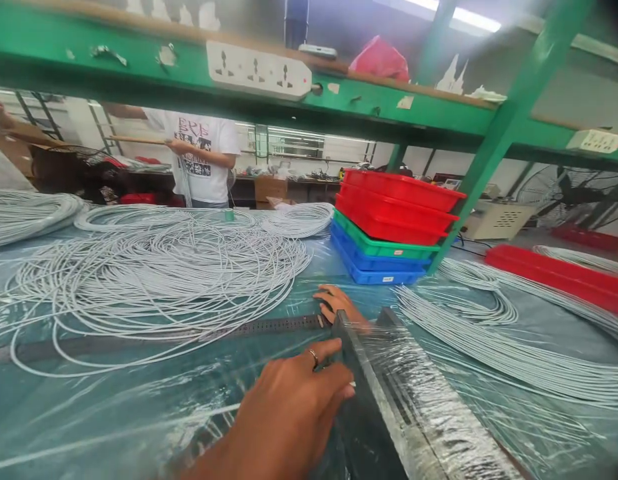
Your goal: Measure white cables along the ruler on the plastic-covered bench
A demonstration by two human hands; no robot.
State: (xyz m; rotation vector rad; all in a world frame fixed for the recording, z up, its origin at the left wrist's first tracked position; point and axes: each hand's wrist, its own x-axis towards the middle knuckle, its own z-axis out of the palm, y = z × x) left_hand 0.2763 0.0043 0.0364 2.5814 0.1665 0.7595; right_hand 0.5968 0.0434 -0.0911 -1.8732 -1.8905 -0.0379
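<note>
My left hand point(299, 393), with a ring on one finger, is closed in a pinch beside the near metal wall. A small white tip shows at its fingertips, and a white cable point(209, 417) runs from the left up to the hand. My right hand point(341, 307) lies beyond the metal channel point(389, 387), its fingers apart at the end of a steel ruler point(269, 325); part of that hand is hidden by the channel. Clear film wraps the channel's right side. Left of both hands, a large loose coil of white cable point(179, 267) covers part of the ruler.
Stacked red, green and blue trays point(393, 227) stand by a green post point(493, 140). Bundled white cables point(499, 353) lie at right, near a red tray point(559, 273). A green shelf with a power strip point(259, 70) crosses above. Another person point(203, 157) stands across the table.
</note>
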